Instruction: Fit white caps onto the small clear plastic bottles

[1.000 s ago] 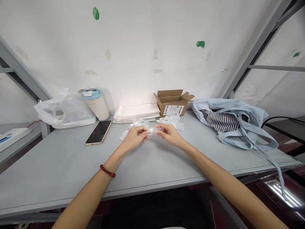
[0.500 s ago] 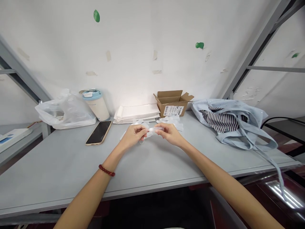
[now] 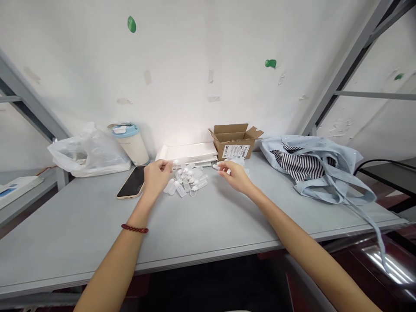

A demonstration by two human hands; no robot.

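Observation:
A heap of small translucent plastic bottles (image 3: pixel 186 180) with white tops lies on the grey table between my hands. My left hand (image 3: pixel 157 176) is closed in a pinch at the heap's left back edge. A small whitish plastic piece (image 3: pixel 177 162) shows at its fingertips; its exact kind is blurred. On the other side, my right hand (image 3: pixel 234 175) pinches a small plastic bottle (image 3: pixel 215 167), whose white end points left; the rest is hidden by the fingers. More clear pieces (image 3: pixel 239 160) lie behind the right hand.
A phone (image 3: pixel 131 184) lies left of my left hand, near a cup with a blue lid (image 3: pixel 133 145) and a white plastic bag (image 3: pixel 91 151). White paper envelopes (image 3: pixel 191 151) and an open cardboard box (image 3: pixel 235 145) stand behind. A light blue cloth bag (image 3: pixel 341 151) lies right.
My hands were together over the heap, both on one small bottle. They have parted: the left moved left, the right slightly right, uncovering the heap.

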